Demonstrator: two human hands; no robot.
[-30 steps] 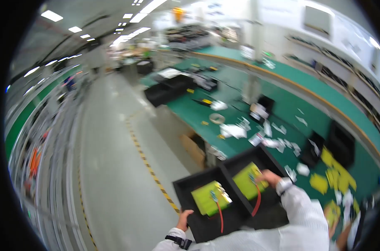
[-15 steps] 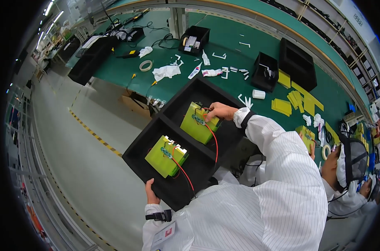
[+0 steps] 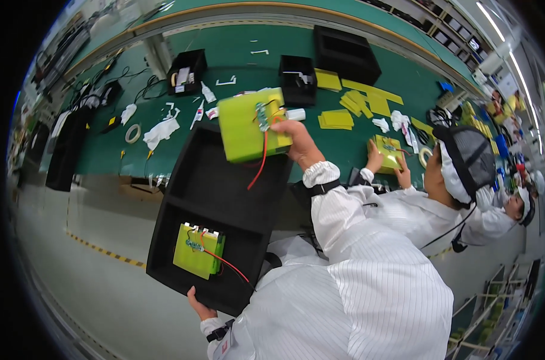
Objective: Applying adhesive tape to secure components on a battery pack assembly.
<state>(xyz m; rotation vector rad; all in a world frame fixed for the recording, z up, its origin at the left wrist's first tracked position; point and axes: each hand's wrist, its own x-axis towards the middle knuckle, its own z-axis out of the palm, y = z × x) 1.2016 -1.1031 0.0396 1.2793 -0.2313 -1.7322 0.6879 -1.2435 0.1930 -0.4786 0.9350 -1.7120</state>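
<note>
My right hand grips a yellow-green battery pack by its right edge, thumb near the small green circuit board. The pack is held above the far compartment of a black two-part tray; a red wire hangs from it. My left hand holds the tray's near left rim, fingers partly hidden beneath it. A second battery pack lies in the near compartment, its red wire stretched toward the tray's right wall. The far compartment holds nothing that I can see.
Beyond the tray stands a green workbench with black boxes, yellow sheets, a tape roll and crumpled white paper. To the right, a co-worker in a cap handles another yellow-green pack.
My right hand has lifted the battery pack up out of the tray's far compartment. The view has turned to the right, and the co-worker now shows more fully with both hands on a pack.
</note>
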